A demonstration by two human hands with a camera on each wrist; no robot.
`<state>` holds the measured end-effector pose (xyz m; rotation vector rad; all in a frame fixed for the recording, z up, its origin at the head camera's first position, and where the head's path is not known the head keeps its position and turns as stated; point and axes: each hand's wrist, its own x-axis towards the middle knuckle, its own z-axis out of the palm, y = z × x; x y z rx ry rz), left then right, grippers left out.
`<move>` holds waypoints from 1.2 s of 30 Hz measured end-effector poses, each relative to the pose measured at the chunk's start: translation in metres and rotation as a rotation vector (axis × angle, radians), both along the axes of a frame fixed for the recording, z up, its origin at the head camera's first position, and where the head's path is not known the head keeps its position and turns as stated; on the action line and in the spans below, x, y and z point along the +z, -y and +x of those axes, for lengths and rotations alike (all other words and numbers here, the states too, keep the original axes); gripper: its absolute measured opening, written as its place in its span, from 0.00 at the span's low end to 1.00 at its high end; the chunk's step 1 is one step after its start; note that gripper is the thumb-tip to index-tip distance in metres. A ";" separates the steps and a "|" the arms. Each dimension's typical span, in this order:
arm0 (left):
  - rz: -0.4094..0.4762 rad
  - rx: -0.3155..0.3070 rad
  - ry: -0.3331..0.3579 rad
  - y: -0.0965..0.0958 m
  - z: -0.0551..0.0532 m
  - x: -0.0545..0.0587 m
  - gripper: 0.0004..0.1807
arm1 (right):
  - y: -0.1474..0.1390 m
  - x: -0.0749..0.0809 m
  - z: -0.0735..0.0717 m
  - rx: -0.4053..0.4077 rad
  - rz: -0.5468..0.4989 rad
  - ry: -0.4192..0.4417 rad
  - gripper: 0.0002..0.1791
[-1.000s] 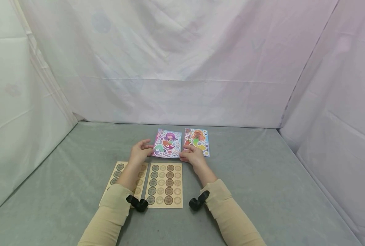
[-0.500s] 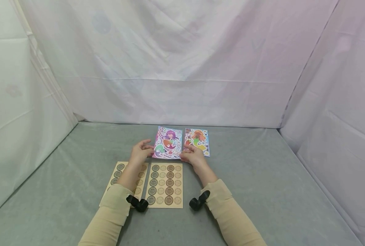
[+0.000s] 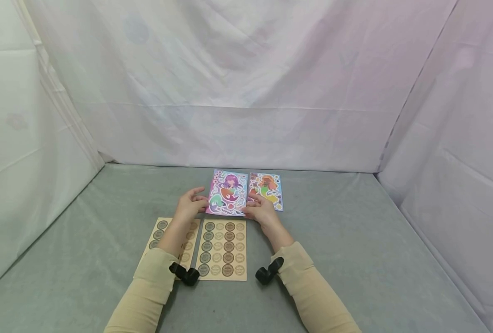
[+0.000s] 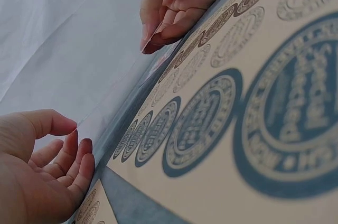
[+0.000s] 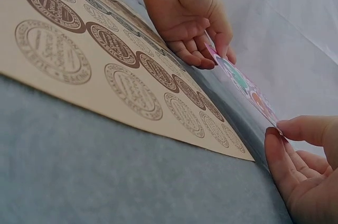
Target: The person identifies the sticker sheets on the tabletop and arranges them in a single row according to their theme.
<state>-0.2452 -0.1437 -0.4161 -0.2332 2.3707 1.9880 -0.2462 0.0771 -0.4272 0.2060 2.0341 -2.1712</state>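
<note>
A mermaid sticker sheet point(image 3: 228, 192) with a purple-haired figure is held between both hands, tilted with its far edge raised. My left hand point(image 3: 189, 206) pinches its near left corner between thumb and fingers. At the near right corner, my right hand point(image 3: 263, 212) pinches it the same way. In the right wrist view the sticker sheet point(image 5: 245, 86) stretches from one hand to the other, seen nearly edge-on. Just to its right lies a second mermaid sheet point(image 3: 271, 185) with an orange-haired figure, partly covered by the right fingers.
Closer to the body are two tan sheets of round label stickers, a right one point(image 3: 222, 252) and a left one point(image 3: 152, 238) partly hidden under the left forearm. Grey cloth covers the table point(image 3: 354, 240). White curtains point(image 3: 246, 92) enclose the back and sides.
The purple-haired sticker sheet has tipped up a little more toward the head camera, its far edge rising. Both hands keep their pinch and have barely moved.
</note>
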 end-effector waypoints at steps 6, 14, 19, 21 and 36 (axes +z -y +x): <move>-0.007 -0.017 0.003 -0.001 0.001 0.001 0.32 | -0.001 0.002 0.001 0.004 0.033 0.000 0.35; -0.010 -0.059 -0.015 -0.003 0.000 0.000 0.32 | -0.003 0.007 0.002 0.004 0.075 -0.027 0.37; -0.012 -0.086 -0.024 -0.004 0.001 0.001 0.33 | -0.005 0.010 0.003 0.011 0.081 -0.032 0.38; -0.013 -0.094 -0.025 -0.004 0.001 0.001 0.33 | -0.005 0.010 0.003 0.016 0.086 -0.035 0.38; 0.023 -0.117 -0.029 -0.007 0.004 0.007 0.33 | -0.009 0.018 0.006 0.038 0.160 -0.059 0.42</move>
